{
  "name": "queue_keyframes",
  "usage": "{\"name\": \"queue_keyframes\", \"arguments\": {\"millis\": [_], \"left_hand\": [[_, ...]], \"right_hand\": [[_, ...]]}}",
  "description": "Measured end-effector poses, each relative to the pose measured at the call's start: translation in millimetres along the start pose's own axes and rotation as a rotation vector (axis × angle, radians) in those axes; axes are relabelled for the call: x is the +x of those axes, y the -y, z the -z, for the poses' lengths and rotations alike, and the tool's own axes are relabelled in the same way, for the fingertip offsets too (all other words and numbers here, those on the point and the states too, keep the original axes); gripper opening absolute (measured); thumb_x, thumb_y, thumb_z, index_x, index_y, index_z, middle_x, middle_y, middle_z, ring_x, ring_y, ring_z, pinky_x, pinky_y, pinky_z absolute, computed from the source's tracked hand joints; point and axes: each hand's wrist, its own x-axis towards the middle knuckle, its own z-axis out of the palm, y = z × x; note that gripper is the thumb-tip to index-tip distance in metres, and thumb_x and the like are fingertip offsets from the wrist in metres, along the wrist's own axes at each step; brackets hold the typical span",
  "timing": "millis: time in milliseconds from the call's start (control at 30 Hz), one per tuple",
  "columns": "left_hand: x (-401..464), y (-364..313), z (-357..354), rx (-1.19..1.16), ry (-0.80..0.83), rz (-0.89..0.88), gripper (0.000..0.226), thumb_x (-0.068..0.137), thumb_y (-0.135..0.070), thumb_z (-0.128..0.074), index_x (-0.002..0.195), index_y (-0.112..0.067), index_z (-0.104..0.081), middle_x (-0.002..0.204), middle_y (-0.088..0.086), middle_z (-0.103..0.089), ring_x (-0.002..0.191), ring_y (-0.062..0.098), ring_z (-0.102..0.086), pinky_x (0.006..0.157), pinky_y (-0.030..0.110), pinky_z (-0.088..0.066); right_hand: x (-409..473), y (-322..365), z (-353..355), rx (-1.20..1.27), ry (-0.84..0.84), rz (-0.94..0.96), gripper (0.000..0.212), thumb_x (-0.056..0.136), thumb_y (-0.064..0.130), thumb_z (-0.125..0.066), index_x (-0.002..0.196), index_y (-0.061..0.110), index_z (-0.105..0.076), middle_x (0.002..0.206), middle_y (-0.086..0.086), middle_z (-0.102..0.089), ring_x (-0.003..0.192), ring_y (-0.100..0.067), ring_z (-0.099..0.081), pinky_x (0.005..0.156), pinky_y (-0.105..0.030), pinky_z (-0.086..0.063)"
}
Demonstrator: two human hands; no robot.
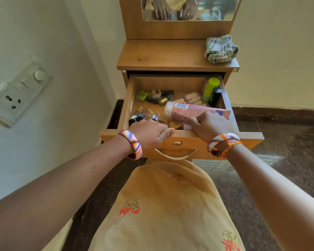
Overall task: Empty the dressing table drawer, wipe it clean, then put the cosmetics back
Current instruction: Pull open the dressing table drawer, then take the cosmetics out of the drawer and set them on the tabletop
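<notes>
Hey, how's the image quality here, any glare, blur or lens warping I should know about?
Head view: wide-angle warping bows the wall switch plate and the floor line; the mirror throws a bright, hazy reflection; daylight is soft with faint shadows; the drawer contents and pink tube look slightly soft, small labels unreadable.

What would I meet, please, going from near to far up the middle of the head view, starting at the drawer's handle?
Drawer handle → keyhole → pink tube held by the right hand → nail polish bottles → dressing table top → mirror.
</notes>
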Motion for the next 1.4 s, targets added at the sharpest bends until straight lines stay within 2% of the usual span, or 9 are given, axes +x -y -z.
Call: {"name": "queue_keyframes", "arguments": {"millis": [200,333,400,467,533,667,900,1233,1400], "left_hand": [[10.6,0.2,18.7,-0.107,0.221,-0.047,0.04,0.099,-0.039,-0.034,0.113,-0.015,-0.063,0.084,-0.005,-0.052,0.078,0.009,-0.05,0.061,0.015,-0.037],[23.3,13.2,41.6,-0.146,0.382,-0.047,0.039,0.096,-0.04,-0.041,0.115,-0.015,-0.065,0.092,-0.004,-0.064,0.087,0.014,-0.061,0.077,0.028,-0.051],[38.5,28.8,57.3,-0.166,0.253,0.001,0.037,0.096,-0.037,-0.044,0.115,-0.014,-0.065,0.1,0.001,-0.067,0.093,0.018,-0.063,0.084,0.035,-0.053],[58.1,45.4,67.7,-0.128,0.027,0.056,0.032,0.095,-0.033,-0.048,0.113,-0.013,-0.065,0.105,0.005,-0.068,0.096,0.021,-0.063,0.084,0.037,-0.051],[78.7,57.4,66.8,-0.028,-0.072,0.12,0.028,0.094,-0.031,-0.051,0.111,-0.013,-0.065,0.111,0.006,-0.066,0.101,0.022,-0.061,0.083,0.033,-0.048],[111.4,65.2,38.3,0.243,0.003,0.2,0.023,0.091,-0.021,-0.055,0.109,-0.008,-0.063,0.113,0.013,-0.063,0.103,0.03,-0.061,0.074,0.032,-0.044],[132.8,71.8,17.5,0.471,-0.036,0.229,0.023,0.093,-0.008,-0.047,0.111,-0.008,-0.062,0.109,0.012,-0.061,0.1,0.029,-0.06,0.081,0.035,-0.048],[131.5,73.5,14.3,0.475,-0.084,0.227,0.023,0.094,-0.009,-0.049,0.115,-0.005,-0.06,0.105,0.013,-0.061,0.094,0.027,-0.063,0.067,0.03,-0.041],[116.8,69.9,29.9,0.388,-0.231,0.221,0.025,0.093,-0.001,-0.044,0.111,-0.006,-0.06,0.105,0.015,-0.065,0.097,0.033,-0.064,0.069,0.033,-0.044]], "right_hand": [[2.3,-6.2,6.7,0.032,0.149,0.062,0.041,0.095,0.043,-0.042,0.109,0.014,-0.067,0.082,0.001,-0.06,0.063,-0.008,-0.053,0.046,-0.015,-0.035],[12.6,2.9,19.9,0.027,0.355,0.068,0.041,0.092,0.04,-0.051,0.128,0.02,-0.054,0.085,0.006,-0.053,0.063,-0.003,-0.049,0.05,-0.013,-0.034],[25.6,13.7,35.3,0.114,0.569,-0.037,0.033,0.091,0.036,-0.056,0.119,0.019,-0.057,0.086,0.001,-0.062,0.068,-0.011,-0.055,0.057,-0.016,-0.041],[39.5,28.6,53.7,0.297,0.679,-0.106,0.017,0.09,0.028,-0.056,0.087,0.012,-0.063,0.067,0.0,-0.062,0.057,-0.013,-0.054,0.055,-0.021,-0.043],[65.3,39.8,56.0,0.32,0.482,0.054,0.024,0.09,0.025,-0.058,0.076,0.01,-0.069,0.067,-0.003,-0.066,0.059,-0.015,-0.058,0.062,-0.028,-0.05],[118.3,66.2,20.0,0.172,0.239,0.188,0.019,0.088,0.012,-0.056,0.092,0.013,-0.074,0.093,-0.008,-0.07,0.084,-0.021,-0.065,0.075,-0.026,-0.051],[149.3,79.8,-24.2,-0.277,0.299,0.217,0.026,0.089,0.007,-0.058,0.115,0.002,-0.06,0.112,-0.016,-0.062,0.098,-0.033,-0.064,0.071,-0.033,-0.046],[153.0,90.0,-27.6,-0.258,0.304,0.148,0.026,0.087,0.0,-0.057,0.113,-0.001,-0.058,0.104,-0.015,-0.062,0.084,-0.028,-0.059,0.072,-0.033,-0.046],[147.2,90.3,-22.9,-0.33,0.312,0.199,0.031,0.087,0.001,-0.058,0.118,0.0,-0.056,0.113,-0.016,-0.06,0.1,-0.032,-0.061,0.074,-0.034,-0.045]]}}
